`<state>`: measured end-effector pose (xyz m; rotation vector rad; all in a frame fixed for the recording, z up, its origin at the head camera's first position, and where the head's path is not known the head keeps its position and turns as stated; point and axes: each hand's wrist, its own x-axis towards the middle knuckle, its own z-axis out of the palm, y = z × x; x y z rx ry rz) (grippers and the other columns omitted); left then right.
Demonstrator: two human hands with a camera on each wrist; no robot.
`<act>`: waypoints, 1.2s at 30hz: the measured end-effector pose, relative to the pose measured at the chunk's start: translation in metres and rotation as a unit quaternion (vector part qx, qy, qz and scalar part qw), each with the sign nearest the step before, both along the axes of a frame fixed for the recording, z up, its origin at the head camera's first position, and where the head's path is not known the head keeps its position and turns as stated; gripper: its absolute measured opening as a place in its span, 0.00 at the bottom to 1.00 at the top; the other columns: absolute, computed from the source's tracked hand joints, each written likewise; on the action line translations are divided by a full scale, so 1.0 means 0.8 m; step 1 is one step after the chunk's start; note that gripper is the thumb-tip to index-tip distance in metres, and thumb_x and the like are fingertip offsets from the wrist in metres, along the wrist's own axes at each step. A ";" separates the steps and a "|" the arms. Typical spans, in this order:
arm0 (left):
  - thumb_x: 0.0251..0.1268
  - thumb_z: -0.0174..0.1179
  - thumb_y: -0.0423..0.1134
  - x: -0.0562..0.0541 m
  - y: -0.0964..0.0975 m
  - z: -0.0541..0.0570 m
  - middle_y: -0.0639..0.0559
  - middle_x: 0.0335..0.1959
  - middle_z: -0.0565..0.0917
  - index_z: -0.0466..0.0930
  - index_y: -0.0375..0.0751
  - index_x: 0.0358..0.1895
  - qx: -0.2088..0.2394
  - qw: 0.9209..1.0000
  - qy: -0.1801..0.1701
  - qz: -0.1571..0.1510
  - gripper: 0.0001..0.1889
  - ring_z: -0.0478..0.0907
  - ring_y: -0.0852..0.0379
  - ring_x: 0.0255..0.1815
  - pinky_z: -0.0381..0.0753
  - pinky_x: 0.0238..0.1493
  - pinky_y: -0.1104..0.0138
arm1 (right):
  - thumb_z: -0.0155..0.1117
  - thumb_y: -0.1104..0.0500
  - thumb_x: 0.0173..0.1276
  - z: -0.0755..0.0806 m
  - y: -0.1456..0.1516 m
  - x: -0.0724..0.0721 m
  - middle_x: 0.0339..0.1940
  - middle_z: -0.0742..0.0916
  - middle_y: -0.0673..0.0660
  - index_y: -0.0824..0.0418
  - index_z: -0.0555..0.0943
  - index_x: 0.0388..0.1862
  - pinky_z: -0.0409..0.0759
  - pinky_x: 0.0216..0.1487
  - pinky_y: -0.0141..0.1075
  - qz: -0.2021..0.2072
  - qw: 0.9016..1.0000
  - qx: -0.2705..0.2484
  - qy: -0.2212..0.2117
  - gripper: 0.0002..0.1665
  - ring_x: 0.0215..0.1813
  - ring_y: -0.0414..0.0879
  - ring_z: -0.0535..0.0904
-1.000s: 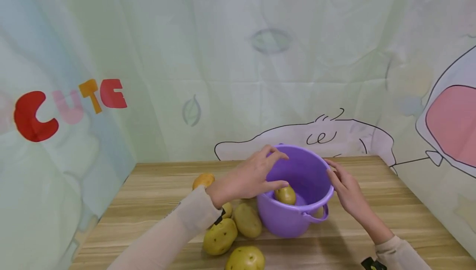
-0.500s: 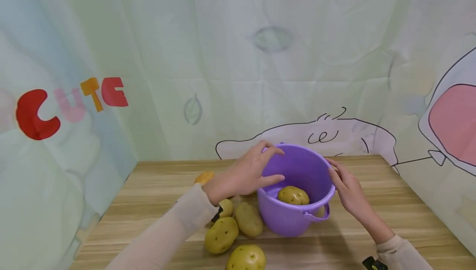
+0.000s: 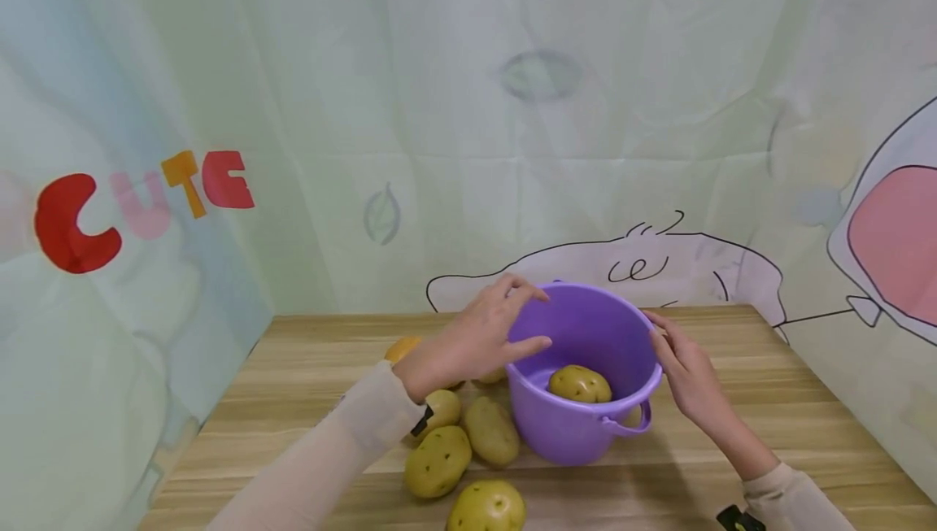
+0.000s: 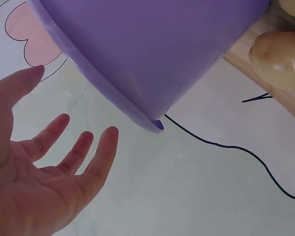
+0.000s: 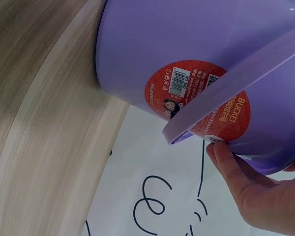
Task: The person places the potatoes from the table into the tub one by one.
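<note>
Right grip [image 3: 684, 368] is closed on the right rim of the bucket [image 3: 564, 429], which is set just right of mid-desk [image 3: 769, 401]; the left grip [image 3: 479, 336], released, is held spread by the opposite rim. At the bucket's bottom one potato [image 3: 580, 385] is seen, its underside masked by the near rim. Between the bucket and the desk's left edge, more potatoes [image 3: 492, 432] are gathered; some are partly covered by the left sleeve [image 3: 344, 450] and wrist, so their number cannot be told. An orange item [image 3: 403, 348] is half hidden there. Toward the desk's near edge, the closest potato [image 3: 486, 508] is cut off. The bucket's red label [image 5: 233, 115] is crossed by its handle [image 5: 246, 78].
</note>
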<state>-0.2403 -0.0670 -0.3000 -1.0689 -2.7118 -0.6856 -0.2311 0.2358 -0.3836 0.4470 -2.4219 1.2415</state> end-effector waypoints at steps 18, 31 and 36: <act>0.74 0.59 0.48 -0.013 -0.029 -0.010 0.44 0.60 0.72 0.73 0.41 0.64 0.059 0.996 0.009 0.061 0.22 0.70 0.46 0.61 0.73 0.61 0.53 | 0.44 0.58 0.82 0.000 0.000 0.001 0.44 0.86 0.66 0.70 0.70 0.69 0.79 0.40 0.29 0.002 1.000 -0.004 -0.001 0.24 0.41 0.44 0.82; 0.73 0.60 0.44 -0.023 -0.067 -0.021 0.41 0.59 0.72 0.74 0.38 0.63 0.058 0.992 0.027 0.107 0.21 0.70 0.42 0.60 0.74 0.59 0.50 | 0.44 0.57 0.82 0.001 0.000 0.001 0.41 0.86 0.64 0.71 0.70 0.69 0.78 0.39 0.31 -0.002 1.000 0.007 -0.003 0.25 0.39 0.47 0.81; 0.73 0.60 0.45 -0.028 -0.082 -0.027 0.40 0.59 0.72 0.74 0.38 0.63 0.060 0.990 0.026 0.122 0.22 0.71 0.41 0.59 0.74 0.59 0.49 | 0.45 0.58 0.82 0.002 0.000 0.001 0.40 0.86 0.63 0.71 0.70 0.68 0.77 0.39 0.30 0.000 1.000 0.007 0.001 0.24 0.39 0.46 0.80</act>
